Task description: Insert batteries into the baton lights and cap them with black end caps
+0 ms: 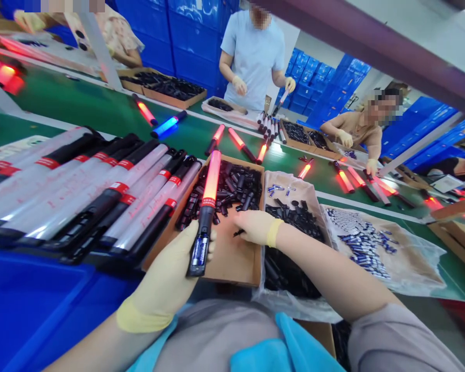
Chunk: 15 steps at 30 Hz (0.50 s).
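Observation:
My left hand (180, 263) is wrapped around the black handle of a light baton (211, 186), whose tube glows red and points up and away. The baton's battery compartment lies uncovered, with blue-and-silver batteries (200, 251) inside. My right hand (258, 227) is over a cardboard box (232, 266), its fingers pinched at a small black plastic part (238, 233). Behind the fingers, a heap of similar black plastic parts (236, 181) fills the far half of that box. Both hands wear pale yellow gloves.
Clear batons (81, 181) are stacked at left above a blue bin (27, 310). Right of the box are a lined tray of black parts (294, 217) and a tray of batteries (366, 248). Lit batons (170, 124) lie on the green belt (194, 137). Several co-workers sit or stand across it.

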Available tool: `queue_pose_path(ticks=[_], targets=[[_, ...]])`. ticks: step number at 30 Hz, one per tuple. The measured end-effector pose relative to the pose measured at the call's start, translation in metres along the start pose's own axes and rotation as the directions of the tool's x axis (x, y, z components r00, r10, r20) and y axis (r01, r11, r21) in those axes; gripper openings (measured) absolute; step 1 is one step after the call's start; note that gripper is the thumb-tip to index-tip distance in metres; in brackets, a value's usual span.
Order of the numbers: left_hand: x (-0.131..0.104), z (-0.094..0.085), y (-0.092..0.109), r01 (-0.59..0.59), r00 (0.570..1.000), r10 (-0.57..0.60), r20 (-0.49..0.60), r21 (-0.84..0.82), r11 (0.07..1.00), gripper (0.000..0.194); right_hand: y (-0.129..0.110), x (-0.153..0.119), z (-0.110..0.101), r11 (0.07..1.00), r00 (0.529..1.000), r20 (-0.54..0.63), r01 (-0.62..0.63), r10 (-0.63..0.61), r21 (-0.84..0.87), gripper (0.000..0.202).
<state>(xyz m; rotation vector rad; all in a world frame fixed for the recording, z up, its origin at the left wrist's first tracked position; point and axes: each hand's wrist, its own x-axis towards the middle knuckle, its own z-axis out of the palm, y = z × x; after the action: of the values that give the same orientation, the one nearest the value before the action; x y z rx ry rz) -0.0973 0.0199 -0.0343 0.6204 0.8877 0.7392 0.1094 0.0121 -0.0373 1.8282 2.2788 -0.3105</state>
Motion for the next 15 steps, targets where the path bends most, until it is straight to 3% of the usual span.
queue_pose_path(ticks=[2, 4, 6, 7, 9, 11, 15], targets=[[0.003, 0.000, -0.004, 0.006, 0.997, -0.007, 0.075, 0.025, 1.000, 0.028, -0.006, -0.018, -0.008, 0.989, 0.990, -0.129, -0.033, 0.051, 0.142, 0.026], [0.006, 0.002, -0.007, 0.015, 0.992, -0.019, 0.123, 0.040, 0.999, 0.030, -0.019, -0.038, -0.014, 0.880, 0.932, -0.321, 0.006, 0.167, 0.476, 0.032], [0.006, 0.007, -0.009, -0.004, 0.981, -0.010, 0.193, 0.072, 0.997, 0.031, -0.036, -0.055, -0.015, 0.571, 0.849, -0.426, 0.190, 0.313, 0.799, 0.030], [0.005, 0.011, -0.009, -0.033, 0.973, 0.012, 0.232, 0.088, 0.996, 0.031, -0.045, -0.062, -0.015, 0.394, 0.829, -0.426, 0.278, 0.362, 0.876, 0.027], [0.002, 0.018, -0.007, -0.100, 0.952, 0.062, 0.299, 0.114, 0.988, 0.030, -0.061, -0.069, -0.011, 0.175, 0.841, -0.383, 0.341, 0.382, 0.923, 0.024], [-0.001, 0.024, -0.005, -0.144, 0.942, 0.093, 0.321, 0.138, 0.980, 0.026, -0.070, -0.071, -0.006, 0.164, 0.849, -0.363, 0.324, 0.384, 0.932, 0.023], [-0.002, 0.024, -0.010, -0.169, 0.953, 0.117, 0.281, 0.169, 0.971, 0.018, -0.073, -0.072, 0.003, 0.359, 0.854, -0.388, 0.261, 0.346, 0.896, 0.021]])
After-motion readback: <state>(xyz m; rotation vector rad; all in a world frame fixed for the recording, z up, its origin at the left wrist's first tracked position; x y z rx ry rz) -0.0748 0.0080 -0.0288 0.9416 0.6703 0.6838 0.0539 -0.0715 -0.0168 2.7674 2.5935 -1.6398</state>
